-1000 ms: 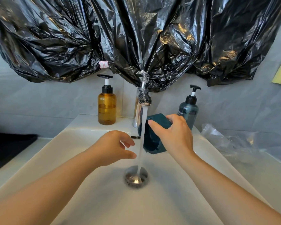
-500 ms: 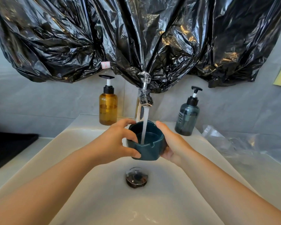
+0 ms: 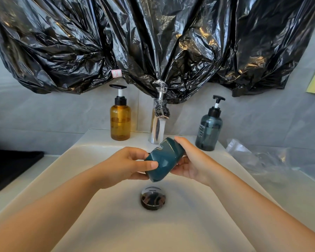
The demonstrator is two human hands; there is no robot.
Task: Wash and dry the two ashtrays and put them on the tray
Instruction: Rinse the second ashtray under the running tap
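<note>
A dark teal ashtray (image 3: 165,158) is held tipped on its side over the white sink (image 3: 102,224), just below the chrome tap (image 3: 157,128). My left hand (image 3: 129,164) grips its left side, thumb across the lower wall. My right hand (image 3: 191,160) holds its right side, fingers curled behind it. Its mouth faces left toward my left hand. Water still runs from the spout behind the ashtray. Only one ashtray is in view. A black tray (image 3: 9,168) lies on the counter at the far left.
An amber pump bottle (image 3: 120,119) stands left of the tap and a grey-blue one (image 3: 209,130) to its right. The drain (image 3: 153,197) sits below my hands. Black plastic sheeting (image 3: 153,42) hangs over the wall. Crumpled clear plastic (image 3: 262,157) lies on the right counter.
The ashtray was first held by my right hand alone, then upright under the stream in both hands filling with water. Now both hands have tipped it onto its side.
</note>
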